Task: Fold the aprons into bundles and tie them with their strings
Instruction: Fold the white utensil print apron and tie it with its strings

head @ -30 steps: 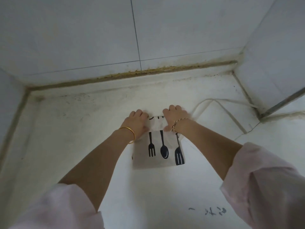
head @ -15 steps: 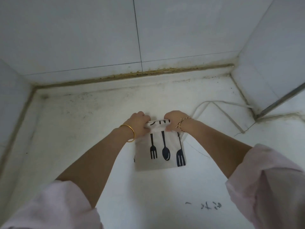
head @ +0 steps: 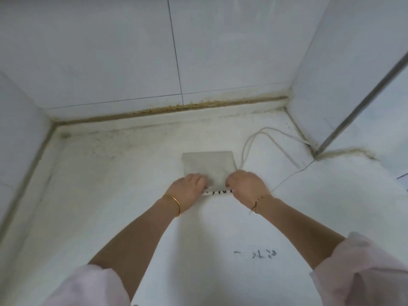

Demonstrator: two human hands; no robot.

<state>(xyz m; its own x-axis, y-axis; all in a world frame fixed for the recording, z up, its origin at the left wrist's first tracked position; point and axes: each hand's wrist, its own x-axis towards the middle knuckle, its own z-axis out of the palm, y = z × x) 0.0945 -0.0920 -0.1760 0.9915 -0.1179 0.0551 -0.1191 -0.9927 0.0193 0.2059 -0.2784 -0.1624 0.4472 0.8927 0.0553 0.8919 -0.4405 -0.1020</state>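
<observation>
A small folded apron [head: 207,164] lies flat on the white surface with its plain grey side up. Its near edge is rolled, and a strip of black print shows there between my hands. My left hand [head: 189,187] grips the left end of that rolled edge with curled fingers. My right hand [head: 246,184] grips the right end the same way. The apron's white strings [head: 265,134] loop away from its right side toward the right corner, and a thinner strand runs along the surface on the right.
White tiled walls [head: 132,51] close the surface at the back, left and right, with a dirty seam [head: 172,108] along the back. A metal strip [head: 362,100] runs down the right wall. Faint black writing [head: 256,253] marks the surface near me.
The apron's cutlery print, which faced up before, is now hidden and the plain side shows. Both hands have gone from its far edge to its near, rolled edge.
</observation>
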